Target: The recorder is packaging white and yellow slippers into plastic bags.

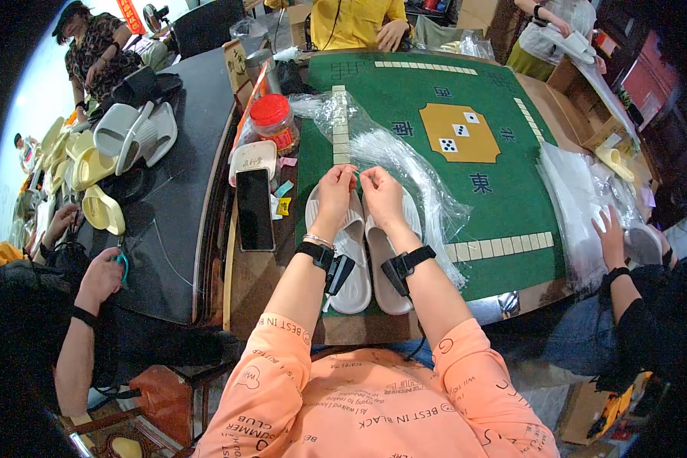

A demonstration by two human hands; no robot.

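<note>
A pair of light grey slippers lies side by side at the table's near edge, the left slipper [351, 267] and the right slipper [389, 286] with toes pointing away from each other's heels in parallel. Over their far ends, my left hand [337, 195] and my right hand [383, 197] nearly meet, fingertips pinched together. Whatever thin thing they hold is too small to make out. Just beyond my right hand, a bundle of clear plastic strands [404, 168] spreads across a clear plastic bag [454, 210].
Left of the slippers are a black phone [256, 210], a white-lidded box [253, 162] and a red-lidded jar [273, 122]. A green mat [504, 221] bears printed tile rows. At left a co-worker's hand [103, 275] holds teal scissors [120, 262] near piled slippers [99, 168]; another co-worker's hand [611, 238] touches plastic bags.
</note>
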